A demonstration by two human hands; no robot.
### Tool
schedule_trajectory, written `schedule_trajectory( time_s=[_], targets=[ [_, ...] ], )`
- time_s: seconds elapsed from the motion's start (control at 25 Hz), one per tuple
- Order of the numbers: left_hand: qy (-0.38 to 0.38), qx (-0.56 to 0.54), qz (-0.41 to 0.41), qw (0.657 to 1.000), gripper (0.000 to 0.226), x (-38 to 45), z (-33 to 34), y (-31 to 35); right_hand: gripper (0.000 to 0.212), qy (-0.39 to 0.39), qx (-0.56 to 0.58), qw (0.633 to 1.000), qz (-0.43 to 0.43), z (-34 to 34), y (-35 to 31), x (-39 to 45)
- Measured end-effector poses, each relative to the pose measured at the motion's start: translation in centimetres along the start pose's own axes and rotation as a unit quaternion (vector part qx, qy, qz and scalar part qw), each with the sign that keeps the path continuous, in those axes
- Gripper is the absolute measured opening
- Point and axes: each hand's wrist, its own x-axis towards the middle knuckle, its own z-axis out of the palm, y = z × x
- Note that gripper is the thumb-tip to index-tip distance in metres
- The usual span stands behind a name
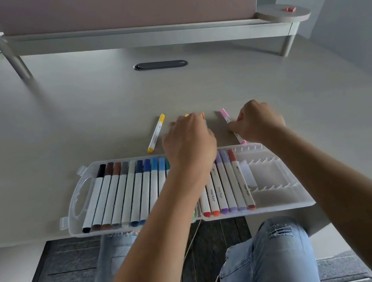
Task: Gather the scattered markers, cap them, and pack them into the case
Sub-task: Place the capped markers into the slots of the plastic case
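Grey desk (pixel 57 126) — one loose yellow marker (pixel 156 133); right hand (pixel 258 120) fingers pinch one pink marker (pixel 225 114); left hand (pixel 189 140) unclear.

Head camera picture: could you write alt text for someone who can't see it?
A person's left hand reaches over orange markers while the right hand pinches a pink marker on a desk. A yellow marker lies loose beyond an open clear case mostly filled with markers.
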Motion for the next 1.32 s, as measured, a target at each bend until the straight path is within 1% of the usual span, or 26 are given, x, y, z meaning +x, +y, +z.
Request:
schedule_trajectory(
  time_s=[0.04,0.16,0.2,0.28,0.36,0.44,0.6,0.72,0.8,0.84,0.92,1.0,1.12,1.2,1.32],
  targets=[
    [-0.01,0.016,-0.013,1.0,0.014,0.8,0.3,-0.1,0.035,0.002,0.017,1.0,-0.003,-0.1,0.0,0.0],
    [-0.021,0.058,-0.014,0.998,0.036,2.3,1.4,-0.5,0.038,-0.003,0.135,0.991,0.009,-1.7,-0.1,-0.9],
    [-0.021,0.069,-0.012,0.997,0.036,2.5,1.6,-0.5,0.035,-0.01,0.193,0.981,0.014,-2.3,0.0,-1.4],
    [-0.023,0.078,-0.011,0.997,0.025,2.8,1.8,-0.4,0.03,-0.025,0.307,0.951,0.012,-3.5,0.0,-3.0],
    [-0.029,0.083,-0.012,0.996,0.017,2.9,1.9,-0.2,0.029,-0.036,0.369,0.929,0.004,-4.4,0.4,-4.7],
    [-0.031,0.087,-0.015,0.996,0.018,3.0,2.1,0.0,0.028,-0.037,0.39,0.92,-0.003,-4.9,1.1,-6.3],
    [-0.014,0.05,-0.047,0.998,0.037,2.8,1.5,0.3,0.025,-0.036,0.403,0.914,-0.004,-5.5,2.3,-8.9],
    [-0.003,0.004,-0.064,0.998,0.027,1.8,0.4,0.6,0.021,-0.033,0.402,0.915,-0.006,-5.5,3.2,-11.3],
    [-0.001,-0.038,-0.061,0.997,0.026,0.0,-0.3,1.0,0.02,-0.027,0.408,0.913,-0.006,-5.6,3.8,-12.9],
    [-0.007,-0.059,-0.05,0.997,0.024,-1.2,-0.6,1.5,0.02,-0.024,0.409,0.912,-0.006,-5.5,4.2,-13.5],
    [-0.027,-0.104,-0.02,0.994,0.014,-4.1,-0.8,2.5,0.02,-0.017,0.414,0.91,-0.008,-5.4,4.9,-14.4],
    [-0.04,-0.126,0.007,0.991,0.018,-7.0,-0.6,3.5,0.02,-0.011,0.42,0.908,-0.007,-5.2,5.6,-15.2],
    [-0.037,-0.106,0.038,0.993,0.024,-10.0,0.3,4.1,0.02,-0.002,0.423,0.906,-0.006,-5.1,6.3,-16.0],
    [-0.037,-0.091,0.048,0.994,0.024,-11.0,1.0,4.2,0.019,0.002,0.423,0.906,-0.012,-5.1,6.6,-16.4],
    [-0.004,-0.047,0.065,0.997,0.024,-11.6,1.5,4.1,0.02,0.004,0.423,0.906,-0.018,-5.3,6.8,-16.7]
  ],
)
